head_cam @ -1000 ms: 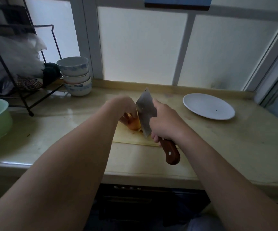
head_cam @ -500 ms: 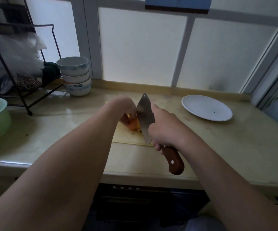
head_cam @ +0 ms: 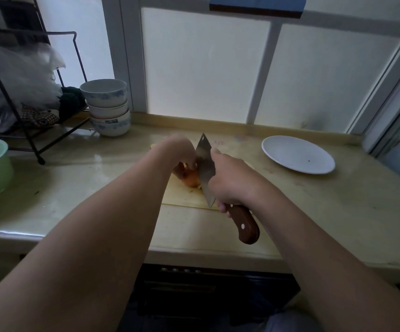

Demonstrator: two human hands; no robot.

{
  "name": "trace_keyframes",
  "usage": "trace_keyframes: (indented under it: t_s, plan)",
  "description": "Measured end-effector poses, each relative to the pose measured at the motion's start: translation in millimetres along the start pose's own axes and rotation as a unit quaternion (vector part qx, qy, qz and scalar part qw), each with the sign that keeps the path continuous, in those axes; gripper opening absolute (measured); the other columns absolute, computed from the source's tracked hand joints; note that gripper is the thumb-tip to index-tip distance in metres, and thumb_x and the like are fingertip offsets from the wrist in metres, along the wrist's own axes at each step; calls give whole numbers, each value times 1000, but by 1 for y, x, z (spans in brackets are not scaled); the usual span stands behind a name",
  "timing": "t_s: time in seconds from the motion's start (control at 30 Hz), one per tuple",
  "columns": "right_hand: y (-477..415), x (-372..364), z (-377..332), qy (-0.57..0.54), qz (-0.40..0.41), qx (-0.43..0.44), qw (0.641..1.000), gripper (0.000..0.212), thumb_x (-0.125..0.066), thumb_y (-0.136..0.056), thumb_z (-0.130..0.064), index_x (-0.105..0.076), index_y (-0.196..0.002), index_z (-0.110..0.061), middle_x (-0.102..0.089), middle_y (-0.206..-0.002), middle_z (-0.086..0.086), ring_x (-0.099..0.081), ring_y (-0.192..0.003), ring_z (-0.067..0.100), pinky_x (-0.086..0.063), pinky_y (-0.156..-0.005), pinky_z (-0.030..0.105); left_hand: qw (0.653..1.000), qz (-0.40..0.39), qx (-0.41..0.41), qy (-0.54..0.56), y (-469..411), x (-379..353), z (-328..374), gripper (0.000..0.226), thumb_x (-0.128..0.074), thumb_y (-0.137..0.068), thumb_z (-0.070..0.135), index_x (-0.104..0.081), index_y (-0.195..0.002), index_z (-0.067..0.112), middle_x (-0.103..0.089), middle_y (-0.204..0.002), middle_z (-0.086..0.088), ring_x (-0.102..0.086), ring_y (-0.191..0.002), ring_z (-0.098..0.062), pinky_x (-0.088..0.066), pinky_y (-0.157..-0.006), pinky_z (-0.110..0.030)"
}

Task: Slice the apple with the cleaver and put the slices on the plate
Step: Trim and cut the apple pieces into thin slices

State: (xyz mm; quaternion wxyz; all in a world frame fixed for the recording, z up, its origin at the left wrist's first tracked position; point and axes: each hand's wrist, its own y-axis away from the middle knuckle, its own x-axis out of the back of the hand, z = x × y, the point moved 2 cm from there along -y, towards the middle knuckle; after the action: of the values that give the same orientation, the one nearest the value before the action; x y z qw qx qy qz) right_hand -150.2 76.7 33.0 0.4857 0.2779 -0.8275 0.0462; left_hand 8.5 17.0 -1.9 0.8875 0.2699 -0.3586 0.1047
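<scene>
On a cutting board (head_cam: 182, 198) in the middle of the desk (head_cam: 86, 188), the left hand (head_cam: 182, 152) is holding an apple (head_cam: 191, 180) with curled fingers. The right hand (head_cam: 232, 183) is gripping a cleaver (head_cam: 205, 164), its blade against the apple's right side. A plate (head_cam: 297, 154) is sitting well apart to the right, near the desk's back edge.

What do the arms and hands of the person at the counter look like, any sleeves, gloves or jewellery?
The left forearm and right forearm are bare up to the frame's edge: no sleeves, watch or bracelet show. The left hand and right hand are ungloved, and no ring shows, though the left hand's fingers are mostly hidden.
</scene>
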Motion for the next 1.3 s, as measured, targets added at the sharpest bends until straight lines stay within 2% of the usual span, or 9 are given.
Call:
trace_keyframes:
  t_s: [0.23,0.43,0.63,0.77,0.83,0.93,1.1,1.2,1.3]
  plan:
    - [-7,-11,3,-6,2,-1,1000,89,-45,-96,5,-5,-166,-31,-65,-98,14,-63,-47,17,-51,-39,26,1000,-3,-6,2,-3,0,-1,21,-65,-94,1,-62,-114,-7,-69,-112,-24,-71,-102,-34,-57,-95,-44]
    - [-29,-22,4,35,-9,4,999,89,-52,-92,9,-12,-165,-22,-67,-80,12,-60,-34,13,-44,-36,22,1000,2,0,13,-8,0,-6,20,-66,-94,3,-65,-110,-7,-70,-109,-23,-72,-99,-33,-59,-91,-43]
    - [-39,-24,6,32,-1,-1,999,97,-65,-86,8,-14,-163,-20,-65,-99,13,-72,-84,32,-60,-60,38,1000,12,3,19,-6,-2,-6,20,-70,-90,3,-66,-108,-6,-72,-104,-22,-74,-93,-33,-61,-87,-43]
    - [-25,-24,15,2,-14,2,1000,98,-55,-92,7,0,-167,-26,-68,-87,11,-69,-56,19,-60,-52,32,999,30,6,38,-4,-1,-6,24,-74,-87,3,-65,-108,-7,-72,-102,-21,-74,-90,-33,-61,-85,-44]
    - [-16,-23,21,-11,-35,-3,999,103,-54,-91,9,4,-167,-30,-70,-88,15,-69,-60,23,-62,-56,35,998,34,6,48,-2,-1,-7,27,-76,-86,2,-63,-109,-7,-71,-103,-22,-74,-89,-35,-61,-84,-45]
    - [-8,-16,27,-91,-33,-27,995,93,-44,-91,8,-10,-166,-36,-71,-91,20,-68,-60,26,-63,-60,41,998,35,7,61,-1,-1,-7,30,-75,-86,0,-60,-111,-7,-70,-104,-22,-74,-88,-37,-62,-83,-47]
    - [-10,-4,27,-128,53,0,990,97,-42,-87,5,-9,-167,-37,-69,-124,20,-69,-50,15,-60,-53,31,997,33,20,67,3,0,-9,27,-77,-85,4,-63,-108,-3,-72,-101,-18,-75,-84,-32,-63,-81,-43]
    - [-14,0,23,-147,57,0,987,98,-40,-85,5,-8,-167,-37,-75,-92,17,-69,-55,20,-62,-54,34,997,38,22,67,4,1,-9,26,-76,-87,5,-63,-108,-3,-72,-101,-18,-74,-85,-31,-62,-83,-42]
    - [-18,-1,21,-146,60,1,988,98,-39,-84,6,-9,-167,-35,-73,-87,16,-69,-56,21,-62,-54,35,997,42,22,68,3,0,-10,24,-74,-89,4,-63,-109,-4,-71,-101,-18,-74,-88,-31,-62,-85,-42]
